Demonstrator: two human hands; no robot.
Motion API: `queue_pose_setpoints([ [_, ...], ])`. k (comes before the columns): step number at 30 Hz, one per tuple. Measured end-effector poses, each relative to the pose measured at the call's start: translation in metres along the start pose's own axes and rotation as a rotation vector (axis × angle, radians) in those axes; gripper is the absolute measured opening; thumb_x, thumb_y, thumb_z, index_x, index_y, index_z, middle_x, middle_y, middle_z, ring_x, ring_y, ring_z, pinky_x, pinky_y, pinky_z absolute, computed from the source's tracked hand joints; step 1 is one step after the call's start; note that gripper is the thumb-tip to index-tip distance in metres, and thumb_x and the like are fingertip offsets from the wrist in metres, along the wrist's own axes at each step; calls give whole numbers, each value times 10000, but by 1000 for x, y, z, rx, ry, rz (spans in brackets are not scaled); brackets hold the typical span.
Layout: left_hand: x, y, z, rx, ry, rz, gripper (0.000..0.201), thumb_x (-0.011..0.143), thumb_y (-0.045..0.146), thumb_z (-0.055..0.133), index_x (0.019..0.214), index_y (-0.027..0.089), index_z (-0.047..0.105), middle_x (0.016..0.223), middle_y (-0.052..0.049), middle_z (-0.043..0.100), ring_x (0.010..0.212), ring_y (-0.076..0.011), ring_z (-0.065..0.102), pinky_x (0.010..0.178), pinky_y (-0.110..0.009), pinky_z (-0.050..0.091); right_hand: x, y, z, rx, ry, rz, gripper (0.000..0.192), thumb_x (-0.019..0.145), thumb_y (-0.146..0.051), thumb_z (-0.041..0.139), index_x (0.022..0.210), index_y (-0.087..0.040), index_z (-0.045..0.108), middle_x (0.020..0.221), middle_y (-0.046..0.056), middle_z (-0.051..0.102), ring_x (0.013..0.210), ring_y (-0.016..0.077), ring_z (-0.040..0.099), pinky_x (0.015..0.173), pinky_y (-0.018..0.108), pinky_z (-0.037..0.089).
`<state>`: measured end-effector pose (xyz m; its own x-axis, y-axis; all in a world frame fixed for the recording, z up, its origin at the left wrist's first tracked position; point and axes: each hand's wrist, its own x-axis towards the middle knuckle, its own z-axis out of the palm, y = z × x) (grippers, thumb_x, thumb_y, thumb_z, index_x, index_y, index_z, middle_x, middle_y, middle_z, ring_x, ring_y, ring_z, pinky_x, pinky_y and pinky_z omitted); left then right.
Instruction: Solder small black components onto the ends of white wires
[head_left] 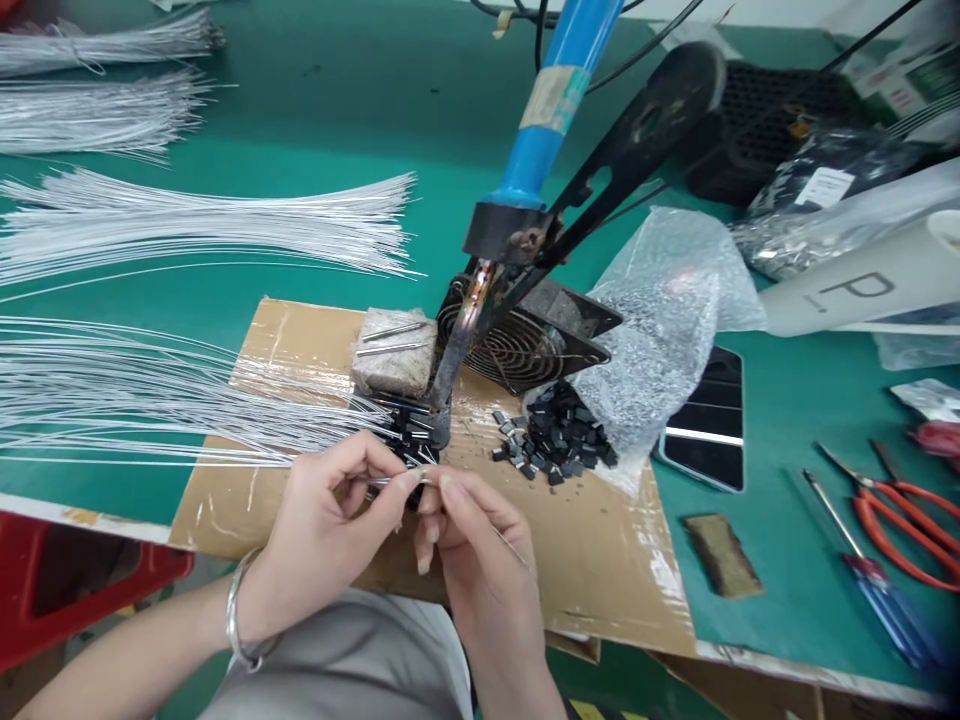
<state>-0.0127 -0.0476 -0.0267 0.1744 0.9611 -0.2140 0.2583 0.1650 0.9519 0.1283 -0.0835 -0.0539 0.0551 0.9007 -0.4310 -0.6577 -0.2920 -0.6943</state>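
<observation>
My left hand (330, 525) is closed in a pinch on a thin silvery wire, near the front edge of the cardboard. Fingertip to fingertip with it, my right hand (484, 535) also pinches; a thin wire (516, 548) runs out across its palm. The join between the fingers is too small to make out. Just beyond my fingers, a row of wire ends lies among small black parts (409, 425). Above them a soldering iron (459, 345) with a blue handle points down from a black bracket.
Bundles of white wires (225, 225) lie to the left. A black fan (517, 340) stands behind the iron. Black pieces (566, 435) spill from a bubble-wrap bag (660, 300). Further right are a phone (705, 420), a sponge (722, 555), a screwdriver (877, 580) and orange-handled pliers (904, 520).
</observation>
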Motion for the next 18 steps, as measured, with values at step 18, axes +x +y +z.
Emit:
queue_pose_setpoints([
  [18,-2,-3,-1,-12,-33,-4,202,966,334,655,822,193,661,660,-11,648,584,-125,523,521,-238,391,-3,6,-6,-104,-5,-78,95,852,-343,871,838,-251,853,645,-29,714,488,71,633,491,158,553],
])
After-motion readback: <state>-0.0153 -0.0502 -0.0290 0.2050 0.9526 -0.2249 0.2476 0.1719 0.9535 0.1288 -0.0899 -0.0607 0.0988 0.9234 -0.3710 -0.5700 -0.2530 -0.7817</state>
